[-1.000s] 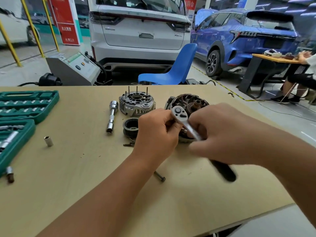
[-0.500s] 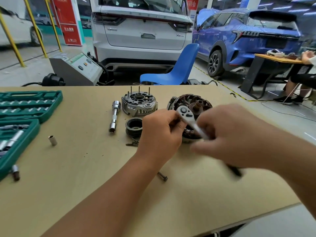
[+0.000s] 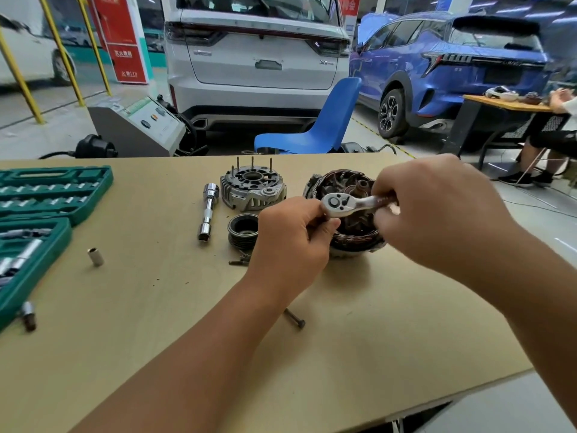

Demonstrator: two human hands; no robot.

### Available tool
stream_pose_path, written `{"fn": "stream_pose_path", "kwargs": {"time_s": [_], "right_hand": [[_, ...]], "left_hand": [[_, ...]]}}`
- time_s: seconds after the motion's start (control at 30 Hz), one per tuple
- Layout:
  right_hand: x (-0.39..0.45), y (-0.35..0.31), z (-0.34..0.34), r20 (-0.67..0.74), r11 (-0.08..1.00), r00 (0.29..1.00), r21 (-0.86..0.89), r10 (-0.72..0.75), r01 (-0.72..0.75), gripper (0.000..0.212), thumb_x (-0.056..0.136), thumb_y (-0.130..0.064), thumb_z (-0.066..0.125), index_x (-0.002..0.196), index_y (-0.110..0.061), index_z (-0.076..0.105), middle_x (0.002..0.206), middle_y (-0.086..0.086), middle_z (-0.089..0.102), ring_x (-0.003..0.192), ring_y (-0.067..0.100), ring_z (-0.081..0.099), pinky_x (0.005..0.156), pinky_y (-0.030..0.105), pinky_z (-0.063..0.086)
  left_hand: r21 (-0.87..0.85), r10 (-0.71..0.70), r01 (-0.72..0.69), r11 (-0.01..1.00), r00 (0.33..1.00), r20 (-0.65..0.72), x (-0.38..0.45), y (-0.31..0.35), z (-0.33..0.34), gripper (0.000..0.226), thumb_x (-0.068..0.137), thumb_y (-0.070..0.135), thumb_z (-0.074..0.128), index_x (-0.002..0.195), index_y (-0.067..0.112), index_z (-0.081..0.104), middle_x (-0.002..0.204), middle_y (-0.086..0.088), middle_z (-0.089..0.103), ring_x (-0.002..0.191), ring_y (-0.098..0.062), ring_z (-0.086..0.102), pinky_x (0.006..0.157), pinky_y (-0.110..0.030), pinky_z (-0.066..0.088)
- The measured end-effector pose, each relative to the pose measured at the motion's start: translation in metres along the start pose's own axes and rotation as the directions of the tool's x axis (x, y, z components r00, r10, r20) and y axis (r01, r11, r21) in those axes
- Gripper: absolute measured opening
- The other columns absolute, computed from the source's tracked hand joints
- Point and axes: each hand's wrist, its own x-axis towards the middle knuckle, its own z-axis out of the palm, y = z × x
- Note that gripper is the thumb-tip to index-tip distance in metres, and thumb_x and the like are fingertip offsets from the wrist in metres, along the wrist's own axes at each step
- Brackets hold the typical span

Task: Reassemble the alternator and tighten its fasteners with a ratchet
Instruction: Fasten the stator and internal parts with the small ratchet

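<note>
**Desk:** Where is the ratchet?

**Photographer:** The ratchet (image 3: 349, 204) lies across the top of the open alternator body (image 3: 346, 214), head toward the left. The right hand (image 3: 437, 210) is wrapped round its handle; the left hand (image 3: 290, 239) has its fingers curled under the ratchet head, though what they pinch is hidden.

**Desk:** And the rest of the alternator?

**Photographer:** On the bench (image 3: 156, 307), the finned end cover (image 3: 253, 190) with upright studs sits just left of the body. The pulley (image 3: 243, 229) is in front of that cover, beside the left hand. An extension bar (image 3: 207, 210) lies further left, a loose bolt (image 3: 294, 318) near the left wrist, and a green socket case (image 3: 46, 195) at the bench's left edge.
</note>
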Motion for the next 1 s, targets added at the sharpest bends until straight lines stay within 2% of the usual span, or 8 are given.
{"fn": "stream_pose_path", "kwargs": {"time_s": [0.13, 0.27, 0.4, 0.57, 0.7, 0.83, 0.93, 1.0], "right_hand": [[-0.007, -0.016, -0.001, 0.269, 0.977, 0.957, 0.204, -0.112, 0.057, 0.025, 0.063, -0.042, 0.061, 0.072, -0.019, 0.065, 0.057, -0.002, 0.057, 0.056, 0.015, 0.054, 0.048, 0.037, 0.046], [0.006, -0.002, -0.007, 0.006, 0.997, 0.999, 0.07, 0.046, -0.046, 0.014, 0.076, -0.03, 0.063, 0.086, -0.029, 0.072, 0.078, -0.002, 0.065, 0.077, 0.026, 0.061, 0.064, 0.036, 0.052], [-0.011, -0.022, 0.0, 0.271, 0.975, 0.958, 0.22, -0.091, 0.031, 0.022, 0.064, -0.042, 0.06, 0.071, -0.02, 0.061, 0.061, -0.006, 0.055, 0.061, 0.017, 0.056, 0.052, 0.035, 0.048], [-0.003, -0.007, -0.004, 0.03, 0.998, 0.998, -0.022, 0.056, -0.055, 0.011, 0.08, -0.031, 0.06, 0.087, -0.024, 0.064, 0.079, 0.0, 0.06, 0.076, 0.025, 0.059, 0.063, 0.035, 0.049], [-0.017, -0.023, -0.002, 0.333, 0.975, 0.937, 0.222, -0.104, 0.029, 0.012, 0.075, -0.027, 0.065, 0.072, -0.02, 0.055, 0.065, -0.005, 0.054, 0.058, 0.012, 0.053, 0.046, 0.032, 0.043], [-0.004, -0.006, -0.007, 0.053, 0.997, 0.996, -0.055, 0.065, -0.062, 0.009, 0.086, -0.024, 0.057, 0.089, -0.03, 0.064, 0.081, -0.001, 0.06, 0.075, 0.026, 0.059, 0.058, 0.034, 0.047], [-0.016, -0.014, 0.006, 0.303, 0.963, 0.951, 0.267, -0.056, -0.028, 0.015, 0.093, -0.029, 0.059, 0.08, -0.022, 0.06, 0.076, -0.002, 0.062, 0.063, 0.017, 0.064, 0.046, 0.033, 0.051], [-0.022, -0.009, 0.01, 0.319, 0.919, 0.94, 0.393, -0.118, -0.018, 0.02, 0.093, -0.03, 0.064, 0.076, -0.021, 0.059, 0.068, -0.004, 0.059, 0.053, 0.01, 0.059, 0.048, 0.036, 0.051]], "left_hand": [[-0.038, -0.036, 0.034, 0.999, 0.998, -0.048, 0.001, 0.001, 0.001, 0.026, 0.09, 0.019, 0.072, 0.066, 0.011, 0.065, 0.06, 0.009, 0.057, 0.058, -0.005, 0.054, 0.056, -0.025, 0.043], [-0.068, -0.029, 0.03, 0.997, 1.0, 0.004, 0.002, -0.002, -0.003, 0.019, 0.089, 0.024, 0.073, 0.089, 0.007, 0.079, 0.07, -0.003, 0.07, 0.064, -0.023, 0.067, 0.062, -0.041, 0.055], [-0.025, -0.055, 0.055, 0.998, 0.998, -0.033, 0.001, 0.0, 0.0, 0.027, 0.088, 0.016, 0.077, 0.065, 0.015, 0.064, 0.06, 0.008, 0.058, 0.057, -0.004, 0.052, 0.054, -0.027, 0.04], [-0.048, -0.027, 0.027, 0.998, 1.0, 0.016, 0.002, -0.003, -0.004, 0.013, 0.091, 0.021, 0.077, 0.09, 0.008, 0.08, 0.07, -0.003, 0.069, 0.065, -0.021, 0.063, 0.062, -0.039, 0.053], [-0.032, -0.057, 0.057, 0.998, 0.998, -0.002, 0.001, -0.001, -0.004, 0.028, 0.092, 0.026, 0.073, 0.07, 0.009, 0.071, 0.06, 0.004, 0.059, 0.056, -0.01, 0.049, 0.056, -0.028, 0.04], [-0.033, -0.021, 0.022, 0.999, 0.999, 0.031, 0.003, -0.004, -0.007, 0.01, 0.09, 0.016, 0.077, 0.087, 0.006, 0.079, 0.067, -0.002, 0.066, 0.062, -0.019, 0.059, 0.06, -0.035, 0.05], [-0.007, 0.024, -0.023, 1.0, 0.999, 0.048, 0.002, -0.001, -0.007, 0.019, 0.089, 0.019, 0.08, 0.073, 0.011, 0.072, 0.062, 0.007, 0.057, 0.057, -0.008, 0.046, 0.056, -0.022, 0.038], [-0.028, -0.015, 0.018, 0.999, 0.995, 0.1, 0.002, -0.008, -0.011, 0.016, 0.082, 0.026, 0.086, 0.079, 0.015, 0.075, 0.065, 0.012, 0.062, 0.056, -0.006, 0.05, 0.055, -0.014, 0.036]]}}
